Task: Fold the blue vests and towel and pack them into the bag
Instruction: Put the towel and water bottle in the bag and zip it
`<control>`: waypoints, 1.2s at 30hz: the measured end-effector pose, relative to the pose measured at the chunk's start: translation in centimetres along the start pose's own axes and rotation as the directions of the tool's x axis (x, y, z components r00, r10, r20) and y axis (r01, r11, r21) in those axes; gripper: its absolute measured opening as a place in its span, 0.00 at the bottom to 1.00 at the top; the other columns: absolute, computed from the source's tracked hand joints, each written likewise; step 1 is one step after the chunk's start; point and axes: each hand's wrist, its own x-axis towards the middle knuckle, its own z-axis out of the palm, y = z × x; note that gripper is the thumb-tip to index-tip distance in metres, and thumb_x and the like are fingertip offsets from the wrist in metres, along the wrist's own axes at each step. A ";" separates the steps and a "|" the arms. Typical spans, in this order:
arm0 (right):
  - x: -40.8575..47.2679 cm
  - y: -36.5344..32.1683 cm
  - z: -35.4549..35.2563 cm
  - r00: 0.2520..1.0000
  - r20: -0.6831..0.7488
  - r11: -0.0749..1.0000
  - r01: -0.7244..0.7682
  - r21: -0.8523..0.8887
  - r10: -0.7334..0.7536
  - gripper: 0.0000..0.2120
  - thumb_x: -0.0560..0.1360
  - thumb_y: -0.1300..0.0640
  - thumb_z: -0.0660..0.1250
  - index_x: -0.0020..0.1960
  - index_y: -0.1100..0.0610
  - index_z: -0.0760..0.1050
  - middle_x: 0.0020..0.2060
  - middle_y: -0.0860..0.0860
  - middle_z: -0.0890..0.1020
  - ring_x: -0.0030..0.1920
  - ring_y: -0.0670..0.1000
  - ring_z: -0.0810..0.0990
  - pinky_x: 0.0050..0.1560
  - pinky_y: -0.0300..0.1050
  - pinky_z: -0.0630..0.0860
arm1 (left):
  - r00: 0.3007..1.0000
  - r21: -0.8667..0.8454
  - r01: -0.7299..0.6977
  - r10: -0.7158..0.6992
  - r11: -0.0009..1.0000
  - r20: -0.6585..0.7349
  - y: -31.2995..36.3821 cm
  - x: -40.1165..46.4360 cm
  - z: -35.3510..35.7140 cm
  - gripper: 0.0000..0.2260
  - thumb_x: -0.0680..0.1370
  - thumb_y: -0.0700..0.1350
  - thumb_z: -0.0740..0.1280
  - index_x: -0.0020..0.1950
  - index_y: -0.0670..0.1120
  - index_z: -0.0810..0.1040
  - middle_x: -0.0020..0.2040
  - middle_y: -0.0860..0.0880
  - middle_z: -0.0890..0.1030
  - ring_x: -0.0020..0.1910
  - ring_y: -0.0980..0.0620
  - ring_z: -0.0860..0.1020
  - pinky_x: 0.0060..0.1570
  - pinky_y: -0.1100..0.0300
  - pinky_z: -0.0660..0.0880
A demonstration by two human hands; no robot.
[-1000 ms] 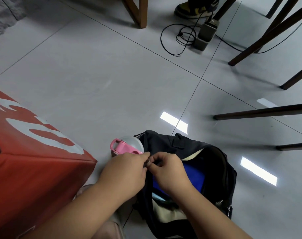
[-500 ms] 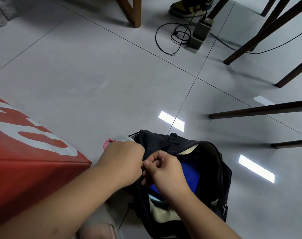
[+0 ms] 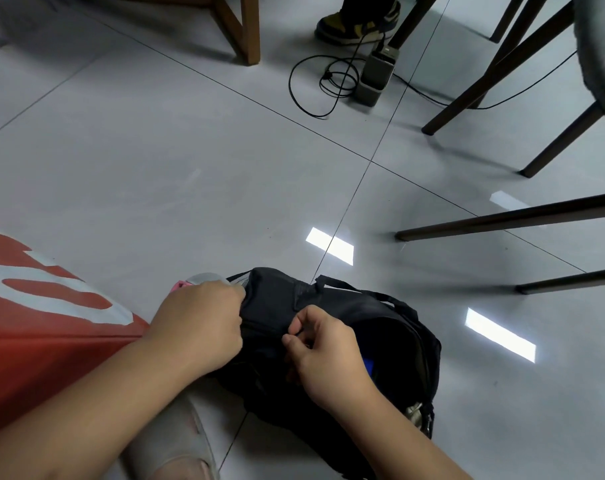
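A view from above, looking down at a pale grey tiled floor (image 3: 155, 168) with thin dark grout lines and bright rectangular reflections of ceiling lights. A black bag (image 3: 391, 327) lies on the floor near the bottom centre, its top opening mostly drawn together. A small patch of bright blue fabric (image 3: 368, 365) shows inside the opening, just to the right of the right hand, so at least some of the blue clothing sits inside the bag.

The person's left hand (image 3: 200, 327) grips the black fabric at the bag's left end, fingers curled around it. The right hand (image 3: 323, 351) rests on the middle of the bag with thumb and forefinger pinched together along the closure (what they pinch is too small to make out, most likely a zip pull).

Just beyond the left hand, a rounded grey shape with a pink piece (image 3: 193, 282) peeks out beside the bag. To the left is a large red object (image 3: 34, 341) with big white lettering; the letters are cut off and cannot be read. A light grey slipper (image 3: 176, 441) lies on the floor near the bottom, between the forearms.

Farther away, dark wooden chair legs (image 3: 484, 74) cross the right side. A grey power block (image 3: 375, 77) sits on the floor with a black cable (image 3: 308, 84) looped beside it, and a yellow-and-black shoe (image 3: 356, 22) belonging to another person is at the top.
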 end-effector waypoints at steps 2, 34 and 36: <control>-0.1 0.1 -0.2 1.000 0.004 0.999 -0.002 0.043 0.001 0.10 0.77 0.63 0.69 0.41 0.53 0.72 0.29 0.53 0.79 0.26 0.51 0.77 0.31 0.48 0.78 | 0.988 0.008 -0.107 0.107 0.994 -0.112 0.7 -0.2 0.4 0.08 0.71 0.47 0.68 0.49 0.55 0.73 0.45 0.55 0.74 0.47 0.49 0.75 0.43 0.55 0.71; -3.3 5.7 -6.1 0.995 -0.018 0.990 0.092 -0.108 -0.095 0.09 0.78 0.57 0.67 0.44 0.47 0.69 0.33 0.53 0.80 0.31 0.55 0.77 0.37 0.56 0.77 | 0.806 0.089 -0.570 0.577 0.817 -0.130 6.3 -0.6 4.1 0.20 0.67 0.56 0.78 0.55 0.53 0.80 0.44 0.55 0.78 0.42 0.49 0.77 0.40 0.52 0.75; -3.3 5.6 -5.8 0.993 -0.023 0.986 0.114 -0.118 -0.117 0.09 0.78 0.57 0.67 0.45 0.48 0.69 0.32 0.51 0.80 0.30 0.52 0.76 0.37 0.53 0.76 | 0.765 0.097 -0.624 0.632 0.775 -0.124 8.3 -0.2 4.8 0.14 0.66 0.50 0.79 0.49 0.53 0.80 0.39 0.55 0.76 0.38 0.49 0.76 0.36 0.54 0.73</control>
